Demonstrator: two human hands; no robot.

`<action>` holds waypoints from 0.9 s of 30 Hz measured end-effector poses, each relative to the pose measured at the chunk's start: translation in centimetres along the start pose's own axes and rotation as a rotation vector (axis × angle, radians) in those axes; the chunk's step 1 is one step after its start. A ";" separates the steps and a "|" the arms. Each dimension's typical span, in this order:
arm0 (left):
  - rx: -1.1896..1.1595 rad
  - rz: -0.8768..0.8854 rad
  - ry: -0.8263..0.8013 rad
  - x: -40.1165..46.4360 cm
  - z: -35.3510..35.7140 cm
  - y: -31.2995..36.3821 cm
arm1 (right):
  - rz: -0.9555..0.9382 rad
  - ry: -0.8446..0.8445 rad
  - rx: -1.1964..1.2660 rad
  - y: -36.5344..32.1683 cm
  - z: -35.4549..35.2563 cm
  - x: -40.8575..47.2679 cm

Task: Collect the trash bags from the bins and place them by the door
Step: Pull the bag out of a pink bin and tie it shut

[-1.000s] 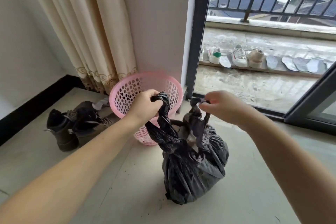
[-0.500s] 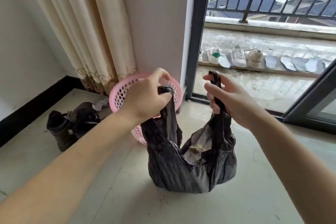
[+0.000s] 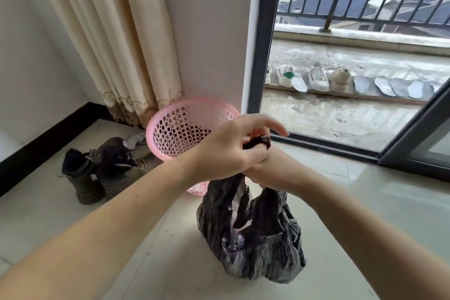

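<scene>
Fingers of the left hand (image 3: 226, 151) curl around the gathered top of the black trash bag (image 3: 253, 234), with the index finger lifted free; the right hand (image 3: 270, 168), pressed against it and partly hidden beneath, grips the bag's other handle, a dark loop showing between the two. Its body rests on the pale tiled floor (image 3: 365, 202), gaping slightly to show light scraps inside. Just beyond it to the left a pink perforated bin (image 3: 180, 126) tilts against the wall, beside cream curtains (image 3: 117, 39) and dark boots (image 3: 97, 168). To the right, the dark-framed sliding door (image 3: 414, 143) stands open onto a wet balcony, where white sneakers (image 3: 314, 78) and insoles lie in a row below a railing. No writing is legible anywhere.
</scene>
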State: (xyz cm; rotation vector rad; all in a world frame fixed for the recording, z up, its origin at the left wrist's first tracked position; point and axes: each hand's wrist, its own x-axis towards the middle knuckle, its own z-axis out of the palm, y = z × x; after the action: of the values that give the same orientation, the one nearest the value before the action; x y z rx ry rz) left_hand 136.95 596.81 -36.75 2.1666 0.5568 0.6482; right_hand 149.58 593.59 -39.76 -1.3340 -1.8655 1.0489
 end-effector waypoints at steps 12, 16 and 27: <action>0.083 -0.228 0.233 -0.3 0.4 -5.1 | 0.220 0.151 0.395 3.3 -1.8 0.0; -0.113 -0.299 0.412 -0.2 0.3 -5.7 | 0.227 0.132 0.430 4.2 -1.5 0.1; -0.304 -0.464 -0.337 -2.3 5.3 -8.1 | 0.384 -0.114 0.594 5.2 -1.4 -0.3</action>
State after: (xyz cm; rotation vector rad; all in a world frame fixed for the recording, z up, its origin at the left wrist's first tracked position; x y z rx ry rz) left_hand 136.96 597.27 -46.65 1.7248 0.6951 0.1014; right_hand 153.25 594.53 -43.58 -1.2973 -1.2288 1.7394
